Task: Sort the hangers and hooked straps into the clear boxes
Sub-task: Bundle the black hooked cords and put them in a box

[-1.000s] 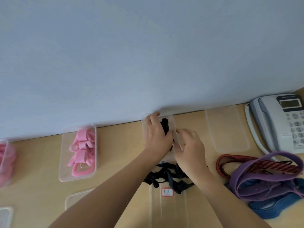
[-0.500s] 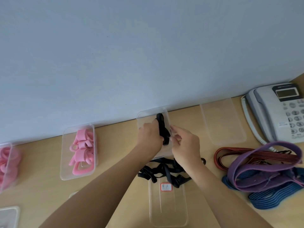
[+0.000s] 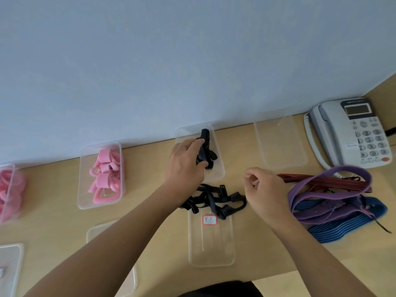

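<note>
My left hand (image 3: 186,166) pinches a folded black hooked strap (image 3: 205,150) inside a clear box (image 3: 218,168) by the wall. My right hand (image 3: 262,190) hovers to the right of that box, fingers loosely curled, holding nothing. A tangle of black hooked straps (image 3: 214,200) lies on the table below the box, between my two forearms. A clear box of pink hangers (image 3: 102,174) stands to the left, and another pink-filled box (image 3: 8,189) sits at the left edge.
A labelled clear lid (image 3: 211,243) lies under the tangle. An empty clear box (image 3: 279,140) stands at the back right beside a grey telephone (image 3: 351,131). Purple, red and blue straps (image 3: 334,196) pile at the right. More clear lids (image 3: 10,264) lie at lower left.
My right hand has let go of the black strap and drawn back right and down. My left hand has lowered the strap deeper into the box.
</note>
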Tool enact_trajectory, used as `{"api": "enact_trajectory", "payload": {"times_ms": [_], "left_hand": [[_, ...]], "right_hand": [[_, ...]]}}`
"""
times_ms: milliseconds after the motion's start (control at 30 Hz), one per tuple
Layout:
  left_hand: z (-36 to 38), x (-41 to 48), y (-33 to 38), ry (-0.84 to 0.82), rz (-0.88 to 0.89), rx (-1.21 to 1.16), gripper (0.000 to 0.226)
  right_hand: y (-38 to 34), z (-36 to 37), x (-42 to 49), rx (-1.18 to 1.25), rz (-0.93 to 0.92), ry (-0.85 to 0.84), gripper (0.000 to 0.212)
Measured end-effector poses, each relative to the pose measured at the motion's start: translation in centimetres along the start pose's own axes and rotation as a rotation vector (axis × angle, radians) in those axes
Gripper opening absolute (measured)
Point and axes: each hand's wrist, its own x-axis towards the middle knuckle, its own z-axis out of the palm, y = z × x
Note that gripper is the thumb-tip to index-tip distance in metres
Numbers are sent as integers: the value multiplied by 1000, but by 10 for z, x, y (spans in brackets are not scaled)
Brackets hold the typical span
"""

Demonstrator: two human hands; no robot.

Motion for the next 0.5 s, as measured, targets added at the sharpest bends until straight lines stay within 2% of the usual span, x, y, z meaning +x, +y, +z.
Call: {"api": "enact_trajectory", "payload": {"times_ms": [133,233,367,500], "left_hand": [[-8,-31,5,18,65,17,43],[-13,-53,7,10,67,11,41],[-25,-81,8,32,90,-2,39],[-40,-109,7,6,89,-55,40]], "right_hand": [[11,6,-18,-232,178,-213,35],[8,11,-26,-203,191,-274,42],[0,5,-38,-44,134,-150,11],[-28,-21,-63,178,-58,4,9]]}}
